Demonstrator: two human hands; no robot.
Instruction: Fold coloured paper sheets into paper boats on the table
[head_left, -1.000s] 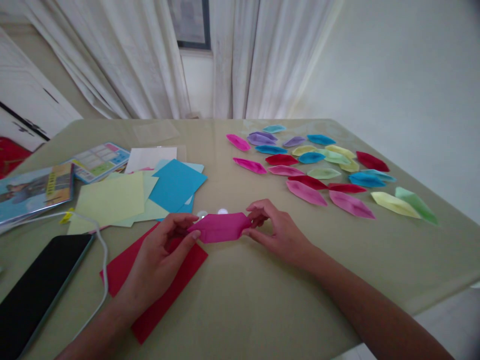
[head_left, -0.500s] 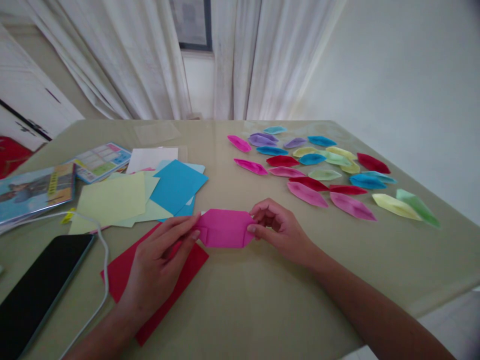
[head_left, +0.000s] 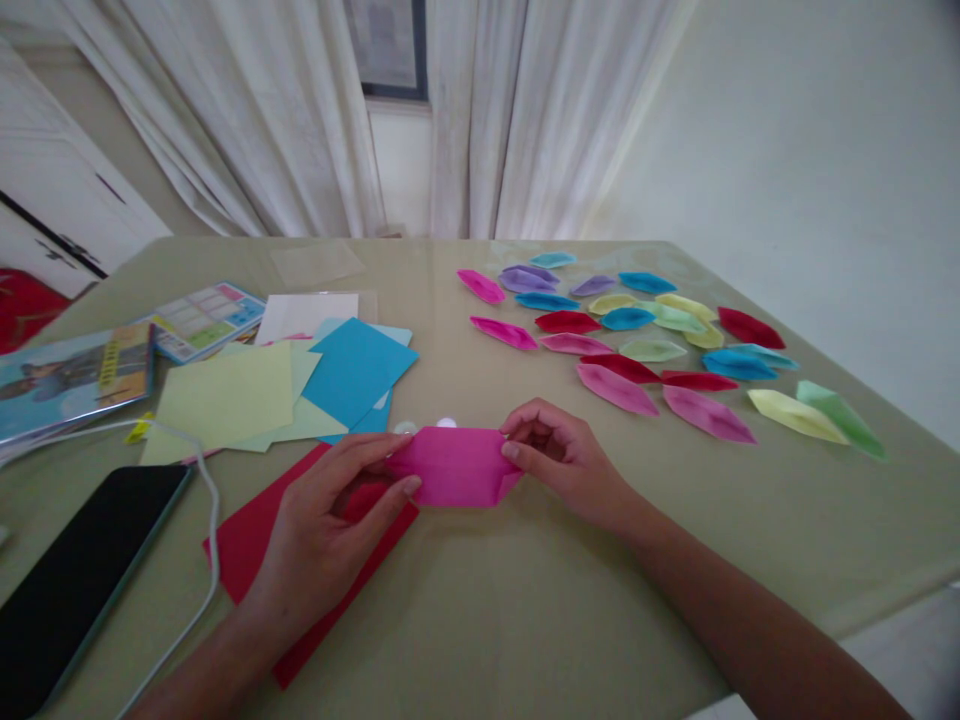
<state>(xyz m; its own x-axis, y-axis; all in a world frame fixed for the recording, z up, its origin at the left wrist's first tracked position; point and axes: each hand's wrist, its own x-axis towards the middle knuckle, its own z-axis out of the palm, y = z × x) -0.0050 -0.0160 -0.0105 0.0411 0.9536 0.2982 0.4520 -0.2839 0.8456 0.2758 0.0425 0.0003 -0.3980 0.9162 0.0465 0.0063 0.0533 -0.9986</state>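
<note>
Folded pink paper (head_left: 459,468) — held above the desk (head_left: 570,610), left hand (head_left: 322,525) gripping one end and right hand (head_left: 570,462) the other. Red paper (head_left: 255,525) lies beneath the left hand. Phone (head_left: 90,580) and white cable (head_left: 216,530) lie at left; folded paper shapes (head_left: 617,389) occupy the desk's right half

Left hand (head_left: 330,525) hides part of red paper (head_left: 249,530); left edge crops phone (head_left: 86,580) and printed cover (head_left: 64,385), lettering unreadable.
</note>
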